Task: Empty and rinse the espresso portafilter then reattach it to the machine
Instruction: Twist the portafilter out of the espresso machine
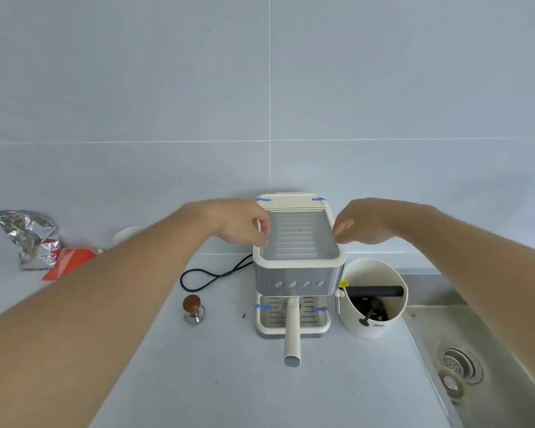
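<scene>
At the far left of the counter point(217, 381) lies a crumpled foil bag point(28, 237) with an orange packet point(67, 262) against it. My left hand point(238, 223) reaches over them to the left top edge of the espresso machine point(298, 273), fingers curled loosely with their tips at the cream rim; that grip closes on nothing I can make out, it only touches the edge. Below my forearm, a black power cord point(210, 274) loops on the counter, and a wooden-knobbed tamper point(193, 308) stands upright just in front of it. The machine sits in the middle, its ribbed metal top tray facing me, four round buttons across the front. The portafilter point(292, 332) is locked in under the machine, above the drip tray, with its cream handle sticking straight out toward me. My right hand point(365, 223) mirrors the left at the right top edge, fingers bent downward and tips on the rim, holding nothing. Just beside the machine on the right stands a white knock box point(372, 299) with a black bar across it and dark grounds inside. Farthest right is the steel sink point(488, 335) with its drain strainer point(459, 361).
</scene>
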A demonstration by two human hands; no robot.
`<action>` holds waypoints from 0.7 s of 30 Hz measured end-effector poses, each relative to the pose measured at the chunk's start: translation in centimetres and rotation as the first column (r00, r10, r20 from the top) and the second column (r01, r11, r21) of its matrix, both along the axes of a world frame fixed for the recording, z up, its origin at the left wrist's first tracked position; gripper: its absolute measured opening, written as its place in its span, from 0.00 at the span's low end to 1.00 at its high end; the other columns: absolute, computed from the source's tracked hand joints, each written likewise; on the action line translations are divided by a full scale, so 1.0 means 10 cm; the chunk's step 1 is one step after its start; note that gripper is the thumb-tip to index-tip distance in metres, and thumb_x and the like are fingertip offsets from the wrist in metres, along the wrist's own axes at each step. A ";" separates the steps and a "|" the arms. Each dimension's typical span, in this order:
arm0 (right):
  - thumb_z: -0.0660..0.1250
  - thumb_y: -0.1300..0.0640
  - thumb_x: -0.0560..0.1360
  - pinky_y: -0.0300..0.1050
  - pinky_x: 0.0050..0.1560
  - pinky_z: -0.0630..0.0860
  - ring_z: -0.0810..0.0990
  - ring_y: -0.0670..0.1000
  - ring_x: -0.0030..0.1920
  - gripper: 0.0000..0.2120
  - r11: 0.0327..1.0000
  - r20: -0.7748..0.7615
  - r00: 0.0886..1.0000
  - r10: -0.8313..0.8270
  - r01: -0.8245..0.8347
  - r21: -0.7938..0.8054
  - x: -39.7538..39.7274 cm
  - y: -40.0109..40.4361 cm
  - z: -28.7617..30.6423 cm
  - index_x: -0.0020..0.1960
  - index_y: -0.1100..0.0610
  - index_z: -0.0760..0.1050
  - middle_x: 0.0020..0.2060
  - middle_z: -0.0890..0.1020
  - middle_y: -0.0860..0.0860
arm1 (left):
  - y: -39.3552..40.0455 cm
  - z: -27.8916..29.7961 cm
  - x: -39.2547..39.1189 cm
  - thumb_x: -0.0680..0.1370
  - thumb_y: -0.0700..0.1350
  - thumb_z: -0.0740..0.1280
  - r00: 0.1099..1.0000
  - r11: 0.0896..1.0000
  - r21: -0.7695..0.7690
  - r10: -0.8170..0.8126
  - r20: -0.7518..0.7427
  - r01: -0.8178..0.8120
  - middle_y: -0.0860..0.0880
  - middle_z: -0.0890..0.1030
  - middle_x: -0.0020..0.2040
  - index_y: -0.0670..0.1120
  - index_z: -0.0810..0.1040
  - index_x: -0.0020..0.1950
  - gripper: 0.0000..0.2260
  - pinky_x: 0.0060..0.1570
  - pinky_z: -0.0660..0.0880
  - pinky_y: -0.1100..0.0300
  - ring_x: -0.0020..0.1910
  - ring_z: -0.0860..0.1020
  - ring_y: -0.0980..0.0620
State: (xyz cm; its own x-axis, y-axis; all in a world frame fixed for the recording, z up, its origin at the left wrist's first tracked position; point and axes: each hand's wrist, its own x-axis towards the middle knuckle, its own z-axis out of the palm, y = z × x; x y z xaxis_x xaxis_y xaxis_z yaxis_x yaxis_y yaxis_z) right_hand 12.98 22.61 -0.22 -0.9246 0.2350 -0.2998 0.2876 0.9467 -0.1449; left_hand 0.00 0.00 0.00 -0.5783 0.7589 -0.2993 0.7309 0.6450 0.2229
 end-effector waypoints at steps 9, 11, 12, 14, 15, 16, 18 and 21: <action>0.65 0.46 0.77 0.37 0.54 0.66 0.72 0.46 0.56 0.16 0.966 -0.285 0.949 -0.133 0.060 -0.251 0.24 0.02 -0.81 0.64 0.44 0.75 0.54 0.73 0.36 | 0.02 -0.58 0.11 0.78 0.55 0.64 0.994 0.972 0.213 -0.093 -0.062 0.104 0.54 0.74 0.69 0.51 0.72 0.69 0.21 0.65 0.69 0.53 0.65 0.73 0.51; 0.66 0.47 0.77 0.36 0.56 0.66 0.71 0.44 0.57 0.16 0.954 -0.308 0.942 -0.136 0.040 -0.297 0.27 -0.01 -0.93 0.64 0.45 0.76 0.57 0.72 0.33 | 0.04 -0.67 0.15 0.79 0.54 0.62 0.987 0.962 0.225 -0.138 -0.078 0.152 0.47 0.77 0.65 0.45 0.73 0.66 0.19 0.63 0.71 0.48 0.63 0.75 0.46; 0.67 0.46 0.76 0.38 0.59 0.66 0.71 0.43 0.60 0.18 0.944 -0.316 0.935 -0.160 0.052 -0.325 0.29 -0.01 -1.00 0.66 0.45 0.75 0.61 0.71 0.33 | 0.05 -0.75 0.16 0.79 0.53 0.61 0.987 0.959 0.234 -0.147 -0.070 0.160 0.44 0.78 0.63 0.42 0.73 0.64 0.19 0.61 0.71 0.46 0.60 0.76 0.44; 0.66 0.42 0.75 0.43 0.66 0.67 0.70 0.41 0.67 0.21 0.946 -0.368 0.911 -0.185 0.064 -0.318 0.31 0.00 -1.12 0.67 0.43 0.74 0.69 0.70 0.33 | 0.04 -0.88 0.16 0.80 0.53 0.60 0.986 0.952 0.255 -0.159 -0.055 0.168 0.44 0.76 0.64 0.42 0.73 0.64 0.19 0.61 0.71 0.46 0.61 0.75 0.45; 0.66 0.42 0.75 0.44 0.69 0.66 0.68 0.41 0.70 0.21 0.949 -0.406 0.895 -0.187 0.058 -0.309 0.32 0.00 -1.18 0.67 0.43 0.74 0.70 0.71 0.35 | 0.04 -0.96 0.15 0.80 0.54 0.60 0.984 0.945 0.274 -0.169 -0.056 0.178 0.49 0.75 0.67 0.45 0.73 0.66 0.19 0.64 0.70 0.48 0.65 0.73 0.49; 0.67 0.44 0.76 0.41 0.70 0.63 0.67 0.41 0.72 0.21 0.949 -0.450 0.875 -0.179 0.034 -0.312 0.33 -0.01 -1.22 0.67 0.46 0.75 0.71 0.71 0.38 | 0.05 -1.02 0.15 0.80 0.54 0.60 0.983 0.934 0.304 -0.174 -0.064 0.185 0.53 0.72 0.71 0.48 0.72 0.69 0.20 0.68 0.67 0.51 0.70 0.69 0.52; 0.68 0.50 0.77 0.32 0.68 0.58 0.65 0.42 0.73 0.19 0.946 -0.527 0.832 -0.172 -0.010 -0.325 0.33 -0.03 -1.31 0.67 0.51 0.76 0.68 0.73 0.39 | 0.08 -1.13 0.14 0.80 0.55 0.61 0.982 0.918 0.352 -0.164 -0.090 0.185 0.54 0.64 0.77 0.51 0.68 0.74 0.23 0.73 0.60 0.56 0.75 0.61 0.55; 0.68 0.53 0.78 0.16 0.60 0.53 0.64 0.39 0.70 0.17 0.957 -0.602 0.786 -0.142 -0.046 -0.286 0.35 -0.06 -1.39 0.66 0.54 0.78 0.63 0.71 0.35 | 0.16 -1.20 0.13 0.80 0.54 0.61 0.964 0.901 0.354 -0.197 -0.181 0.251 0.52 0.63 0.78 0.50 0.65 0.76 0.24 0.74 0.57 0.58 0.76 0.60 0.54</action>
State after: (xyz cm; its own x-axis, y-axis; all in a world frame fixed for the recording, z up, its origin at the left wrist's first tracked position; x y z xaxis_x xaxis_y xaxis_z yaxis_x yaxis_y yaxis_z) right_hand 16.50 22.04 -14.13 -0.9222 0.2809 0.2659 0.0934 0.8287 -0.5518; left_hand 1.31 1.59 -12.02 -0.3951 0.9133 0.0985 0.8868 0.3512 0.3004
